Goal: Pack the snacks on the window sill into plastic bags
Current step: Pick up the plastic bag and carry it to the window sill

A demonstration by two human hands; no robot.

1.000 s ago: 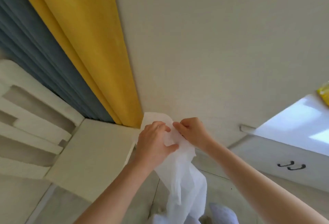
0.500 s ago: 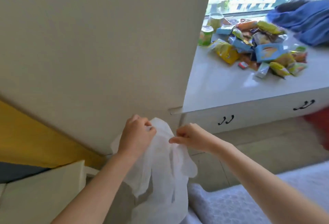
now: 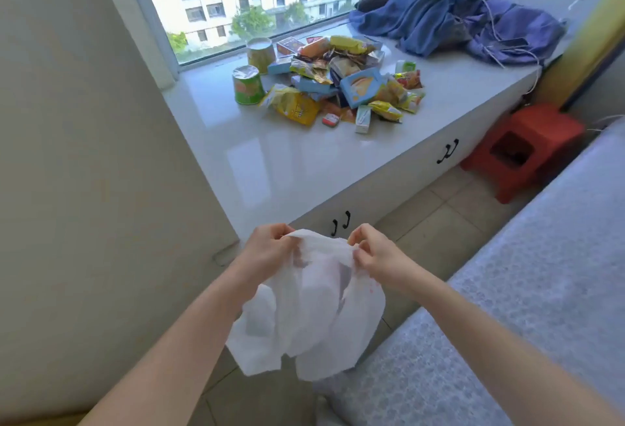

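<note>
Hanging between both hands, the white bag [image 3: 314, 310] droops below the near edge of the sill [image 3: 287, 161], its top rim stretched from hand to hand; the left hand [image 3: 267, 249] pinches the rim's left side, fingers curled on the plastic; the right hand [image 3: 375, 253] pinches the right side likewise; the snacks [image 3: 331, 80] lie heaped well beyond, by the window, two cups [image 3: 248, 84] at their left; blue clothes [image 3: 439, 16] lie at the sill's far right; a red stool [image 3: 527, 148] stands on the floor beside the bed [image 3: 507, 324].
</note>
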